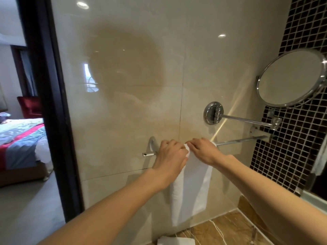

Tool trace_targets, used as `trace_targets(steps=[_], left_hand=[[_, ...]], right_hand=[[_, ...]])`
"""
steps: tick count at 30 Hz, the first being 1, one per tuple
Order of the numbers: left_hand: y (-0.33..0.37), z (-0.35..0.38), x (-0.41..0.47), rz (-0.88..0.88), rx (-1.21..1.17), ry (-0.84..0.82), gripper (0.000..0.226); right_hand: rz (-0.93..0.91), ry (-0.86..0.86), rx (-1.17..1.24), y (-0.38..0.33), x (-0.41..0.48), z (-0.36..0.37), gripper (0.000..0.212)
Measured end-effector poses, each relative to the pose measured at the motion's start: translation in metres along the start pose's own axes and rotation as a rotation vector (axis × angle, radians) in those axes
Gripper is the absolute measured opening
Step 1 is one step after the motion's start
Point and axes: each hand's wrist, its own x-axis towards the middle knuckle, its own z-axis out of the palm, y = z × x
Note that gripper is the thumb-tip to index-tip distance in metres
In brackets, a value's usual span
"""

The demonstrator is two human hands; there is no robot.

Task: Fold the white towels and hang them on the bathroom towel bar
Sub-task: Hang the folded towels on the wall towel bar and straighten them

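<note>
A long folded white towel [192, 188] hangs lower centre over the chrome wall-mounted towel bar [240, 140]. Left hand [170, 156] and right hand [203, 150] rest atop it, fingers curled, seemingly pinching its fold.

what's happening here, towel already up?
One is. A person has both hands on a folded white towel draped over the wall towel bar, left hand and right hand pinching its top fold at the bar. Another folded towel lies on the brown counter below, not yet hung.
</note>
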Motion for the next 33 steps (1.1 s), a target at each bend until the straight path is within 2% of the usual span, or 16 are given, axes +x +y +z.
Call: trace_targets(steps=[2, 4, 7, 13, 19, 21, 24, 28, 33], left_hand=[[0.005, 0.000, -0.012, 0.064, -0.093, 0.056, 0.020], [0.009, 0.004, -0.024, 0.036, -0.175, -0.010, 0.022], [0.011, 0.018, -0.039, -0.102, -0.298, -0.087, 0.029], [0.005, 0.048, -0.062, -0.345, -0.427, -0.029, 0.033], [0.007, 0.083, -0.078, -0.636, -0.621, 0.066, 0.031], [0.012, 0.100, -0.086, -0.720, -0.662, 0.059, 0.038], [0.014, 0.127, -0.100, -0.781, -0.697, -0.011, 0.051], [0.008, 0.156, -0.119, -0.750, -0.705, -0.210, 0.054], [0.009, 0.180, -0.137, -0.704, -0.772, -0.340, 0.046]], right_hand=[[-0.003, 0.009, -0.024, -0.002, -0.001, 0.001, 0.033], [0.005, 0.016, -0.012, -0.003, -0.002, 0.003, 0.031], [0.009, 0.023, 0.016, -0.005, -0.003, 0.004, 0.030], [0.072, 0.032, 0.073, -0.006, -0.002, 0.003, 0.038], [0.123, 0.077, 0.145, -0.010, -0.003, 0.005, 0.035], [0.133, 0.079, 0.155, -0.010, -0.003, 0.005, 0.034], [0.136, 0.066, 0.154, -0.009, -0.002, 0.004, 0.036], [0.122, 0.050, 0.147, -0.006, 0.002, 0.005, 0.036], [0.112, 0.027, 0.214, -0.002, 0.005, 0.006, 0.037]])
